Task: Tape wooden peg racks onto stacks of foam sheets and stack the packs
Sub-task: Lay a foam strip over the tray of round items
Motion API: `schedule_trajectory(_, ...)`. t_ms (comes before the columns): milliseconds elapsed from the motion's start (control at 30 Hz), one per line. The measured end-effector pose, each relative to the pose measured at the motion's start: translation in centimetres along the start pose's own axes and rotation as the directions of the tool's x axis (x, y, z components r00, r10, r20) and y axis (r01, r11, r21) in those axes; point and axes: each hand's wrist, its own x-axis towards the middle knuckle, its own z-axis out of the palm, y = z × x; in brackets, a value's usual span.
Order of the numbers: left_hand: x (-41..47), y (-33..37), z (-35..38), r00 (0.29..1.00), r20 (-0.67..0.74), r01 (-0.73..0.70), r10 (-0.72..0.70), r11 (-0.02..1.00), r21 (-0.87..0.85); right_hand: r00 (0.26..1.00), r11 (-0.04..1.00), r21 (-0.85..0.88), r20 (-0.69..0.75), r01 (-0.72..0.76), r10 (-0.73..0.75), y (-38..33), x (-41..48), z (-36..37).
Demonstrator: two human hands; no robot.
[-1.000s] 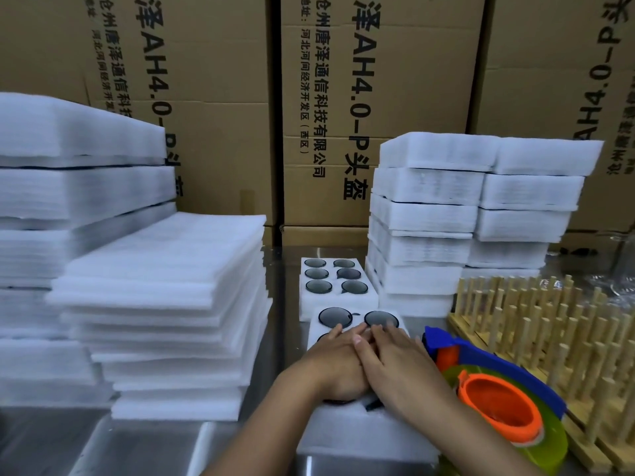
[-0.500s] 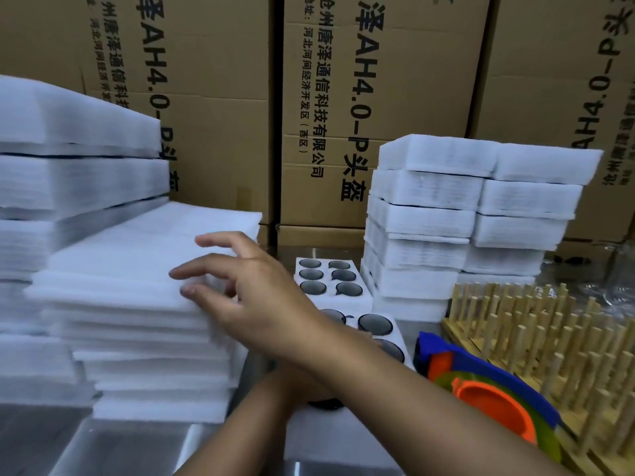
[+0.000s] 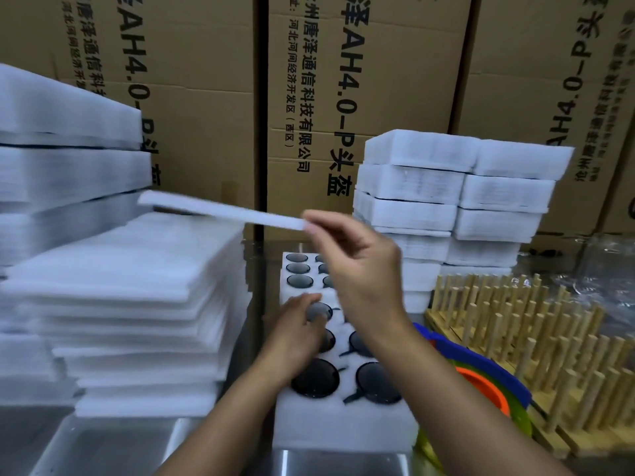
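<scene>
Foam sheet (image 3: pixel 220 209) aloft
Right hand (image 3: pixel 364 269) pinches its 3 o'clock end; left hand (image 3: pixel 295 334) rests loose-fingered on the holed foam tray (image 3: pixel 343 420) at 6 o'clock.

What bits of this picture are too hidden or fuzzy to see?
Head view only:
- Foam sheet: motion-blurred; the right hand covers its near end.
- Far foam tray: right-hand holes hidden behind that hand.
- Tape rolls: partly under the right forearm, count unclear.
- Wooden peg racks: cut off by the right edge.
</scene>
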Motion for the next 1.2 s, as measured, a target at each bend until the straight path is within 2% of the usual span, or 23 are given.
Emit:
schedule_trajectory(33, -0.7, -1.8, -7.1, 1.000, -0.019, 0.010, -0.011, 0.998, -0.055, 0.998, 1.000, 0.011, -0.063, -0.016, 0.016, 0.2, -0.5, -1.7)
schedule_trajectory(67, -2.3, -3.1, -8.1, 0.996, -0.061, 0.048, -0.059, 0.986, -0.162, 0.992, 1.000, -0.003, -0.127, -0.020, 0.019, 0.4, -1.2, -3.5)
schedule_trajectory(100, -2.5, -3.5, -8.1, 0.980, -0.064, 0.162, -0.187, 0.948, -0.274, 0.984, 0.999, -0.035, -0.180, -0.021, 0.014, 0.7, -2.1, -5.1)
schedule_trajectory(133, -2.5, -3.2, -9.0, 0.972, -0.083, 0.185, -0.220, 0.933, -0.309, 0.977, 0.997, -0.080, -0.213, -0.022, 0.004, 1.0, -3.1, -6.7)
schedule_trajectory(167, -2.9, -2.9, -8.9, 0.970, -0.040, 0.201, -0.238, 0.888, -0.413, 0.975, 0.992, -0.126, -0.222, -0.032, 0.003, 1.3, -4.3, -8.0)
schedule_trajectory(200, -3.5, -2.6, -8.7, 0.955, 0.048, 0.278, -0.291, 0.831, -0.482, 0.977, 0.983, -0.177, -0.212, -0.046, 0.008, 1.7, -5.4, -9.1)
schedule_trajectory(267, -3.4, -2.6, -9.1, 0.913, 0.107, 0.342, -0.394, 0.596, -0.726, 0.987, 0.960, -0.273, -0.160, -0.062, 0.018, 2.7, -7.4, -10.8)
schedule_trajectory(333, -2.6, -3.5, -10.0, 0.893, 0.099, 0.342, -0.439, 0.519, -0.783, 0.991, 0.938, -0.331, -0.109, -0.105, 0.072, 3.7, -8.8, -11.9)
schedule_trajectory(400, -3.0, -3.2, -10.1, 0.900, 0.115, 0.345, -0.420, 0.528, -0.776, 0.988, 0.921, -0.357, -0.050, -0.154, 0.146, 4.4, -9.6, -12.5)
schedule_trajectory(467, -3.2, -3.0, -9.8, 0.885, 0.158, 0.411, -0.437, 0.578, -0.705, 0.978, 0.904, -0.381, 0.006, -0.192, 0.210, 4.5, -10.0, -12.9)
schedule_trajectory(533, -3.4, -3.0, -9.6, 0.881, 0.169, 0.438, -0.442, 0.626, -0.645, 0.976, 0.893, -0.415, 0.049, -0.175, 0.214, 4.2, -10.2, -13.1)
schedule_trajectory(667, -3.1, -3.7, -9.2, 0.900, 0.081, 0.393, -0.429, 0.717, -0.576, 0.976, 0.870, -0.480, 0.114, -0.109, 0.186, 3.4, -10.3, -13.2)
schedule_trajectory(867, -2.5, -4.1, -9.2, 0.911, 0.063, 0.379, -0.408, 0.767, -0.517, 0.960, 0.841, -0.527, 0.152, -0.123, 0.236, 3.1, -10.4, -13.5)
schedule_trajectory(1033, -2.4, -4.1, -9.7, 0.911, 0.086, 0.387, -0.403, 0.763, -0.517, 0.938, 0.846, -0.503, 0.174, -0.178, 0.301, 3.0, -10.3, -13.5)
schedule_trajectory(1200, -2.7, -3.9, -9.6, 0.928, 0.066, 0.360, -0.368, 0.833, -0.421, 0.925, 0.834, -0.516, 0.186, -0.194, 0.331, 2.8, -10.2, -13.5)
